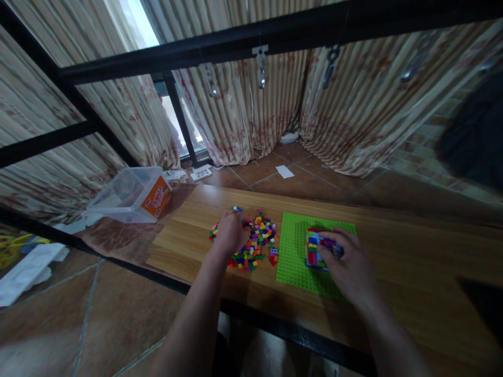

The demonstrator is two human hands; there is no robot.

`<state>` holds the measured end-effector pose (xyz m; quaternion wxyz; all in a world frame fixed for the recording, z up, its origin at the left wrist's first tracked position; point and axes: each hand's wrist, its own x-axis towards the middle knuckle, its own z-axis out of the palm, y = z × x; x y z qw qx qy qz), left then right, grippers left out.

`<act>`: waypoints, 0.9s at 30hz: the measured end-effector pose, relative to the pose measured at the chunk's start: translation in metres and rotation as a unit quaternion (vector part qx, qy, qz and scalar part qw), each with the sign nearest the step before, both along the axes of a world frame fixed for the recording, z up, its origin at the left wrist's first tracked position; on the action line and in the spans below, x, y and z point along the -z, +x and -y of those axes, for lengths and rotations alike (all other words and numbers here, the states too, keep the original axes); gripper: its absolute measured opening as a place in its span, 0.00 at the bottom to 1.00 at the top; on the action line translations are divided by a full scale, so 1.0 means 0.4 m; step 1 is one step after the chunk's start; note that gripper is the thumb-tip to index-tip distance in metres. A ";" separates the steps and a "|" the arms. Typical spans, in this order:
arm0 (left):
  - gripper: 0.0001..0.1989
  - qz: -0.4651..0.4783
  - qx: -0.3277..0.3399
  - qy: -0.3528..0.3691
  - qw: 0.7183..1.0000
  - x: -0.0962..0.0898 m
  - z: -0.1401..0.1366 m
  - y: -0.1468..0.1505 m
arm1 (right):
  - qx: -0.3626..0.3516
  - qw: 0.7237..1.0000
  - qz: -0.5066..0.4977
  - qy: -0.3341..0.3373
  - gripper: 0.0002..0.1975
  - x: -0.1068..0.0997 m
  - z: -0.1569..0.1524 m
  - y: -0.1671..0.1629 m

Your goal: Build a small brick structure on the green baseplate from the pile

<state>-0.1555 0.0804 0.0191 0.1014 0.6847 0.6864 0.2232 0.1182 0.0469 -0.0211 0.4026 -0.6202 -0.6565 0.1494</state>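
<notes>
My left hand (231,230) is over a pile of small toy building bricks (257,241) in many colours. Its fingers are bent together among the bricks; whatever lies between the fingertips is too small to make out. On a green studded baseplate (293,262) stands a low block built from coloured bricks (313,248), with red, yellow, blue and purple showing. My right hand (346,259) curls round the right side of this block, thumb in front and fingers behind, and hides part of it.
All this lies on a long wooden table (176,241) with a dark metal frame. Left of it stands a clear plastic box (121,196) with an orange label. A black bar (220,57) with hanging metal clips crosses above. Beyond are curtains (243,115) and a tiled floor with a white card (284,171).
</notes>
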 end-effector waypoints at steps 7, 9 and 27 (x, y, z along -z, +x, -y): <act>0.07 0.043 0.008 0.021 0.999 0.015 -0.001 0.000 | 0.004 1.000 -0.001 -0.004 0.16 -0.003 0.003 -0.004; 0.05 0.122 0.023 0.018 0.992 0.004 0.001 0.000 | 0.002 1.000 -0.007 -0.004 0.15 -0.001 0.003 -0.005; 0.16 0.703 0.076 -0.190 0.682 -0.031 0.091 0.207 | -0.077 0.956 -0.283 0.009 0.08 -0.103 0.041 -0.137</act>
